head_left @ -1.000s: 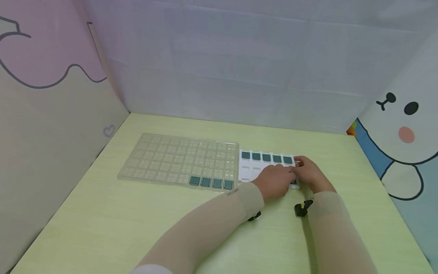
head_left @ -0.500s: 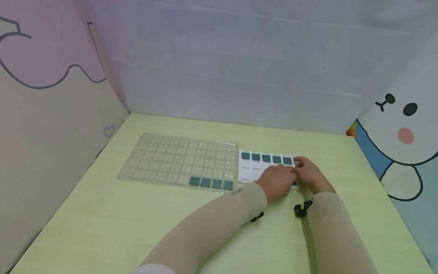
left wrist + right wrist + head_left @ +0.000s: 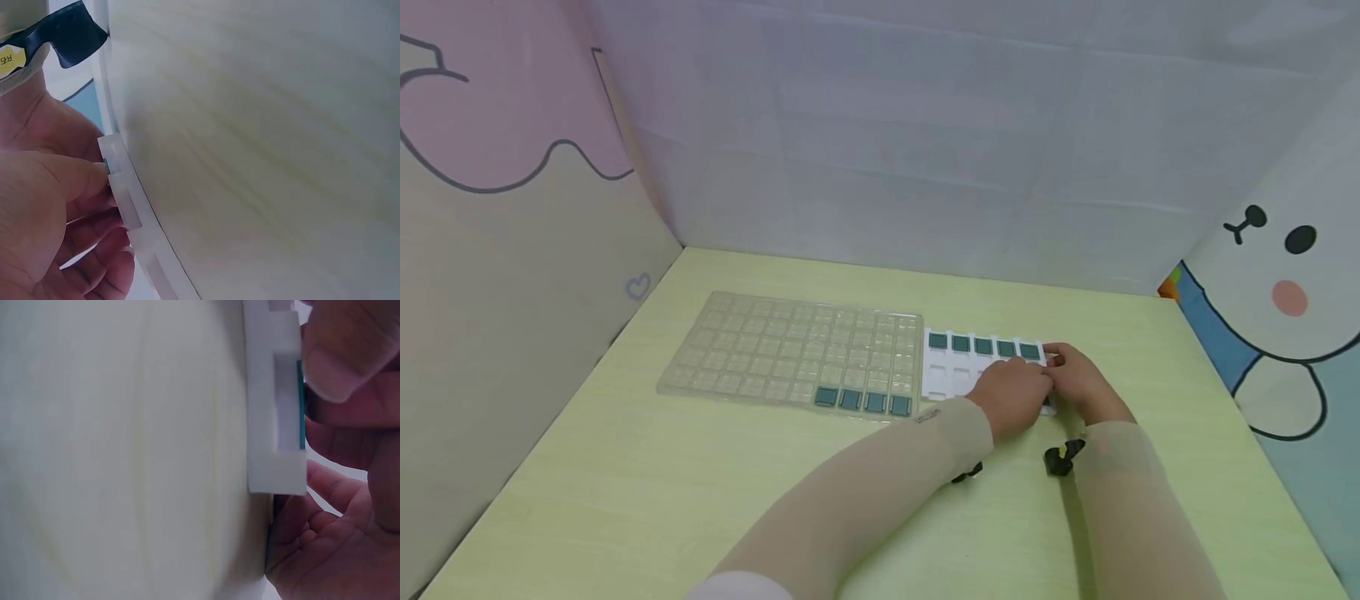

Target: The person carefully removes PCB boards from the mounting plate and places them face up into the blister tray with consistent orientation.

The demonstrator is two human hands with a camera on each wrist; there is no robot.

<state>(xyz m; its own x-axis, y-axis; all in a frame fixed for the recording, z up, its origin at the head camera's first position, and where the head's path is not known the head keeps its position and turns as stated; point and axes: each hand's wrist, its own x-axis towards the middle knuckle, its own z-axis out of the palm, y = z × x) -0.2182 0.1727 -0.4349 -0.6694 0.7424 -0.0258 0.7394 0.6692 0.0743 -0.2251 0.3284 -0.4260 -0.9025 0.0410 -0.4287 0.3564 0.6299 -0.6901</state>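
Curling in at the near right corner of a white tray [image 3: 937,380], the left hand [image 3: 1011,397] has its fingers [image 3: 87,269] bent and its thumb [image 3: 81,178] right up by a dark teal chip [image 3: 302,419] that sits in the corner slot. Honestly can't tell if that's a pinch or just a press, since it's half hidden even in the wrist views. The right hand [image 3: 1081,383] is tucked around the tray's right end, fingers bent, one reaching the far corner; whether they grip the tray or only rest against it, can't tell either. The two hands overlap in the head view.

As for the white tray, it lies flat on the desk [image 3: 685,467], with five teal squares [image 3: 983,346] along its far row. Just left of it, pretty much edge to edge, is a big see-through tray [image 3: 775,346] with four more squares [image 3: 876,402] lined up in the near row, right-hand end.

Further out, both arms wear beige sleeves [image 3: 857,500], and there's a black wrist gadget [image 3: 1060,460] under the right one, with a little yellow label [image 3: 11,60]. Behind it all hangs a creased pale sheet [image 3: 925,150]; the right panel [image 3: 1270,275] has a cartoon animal on it.
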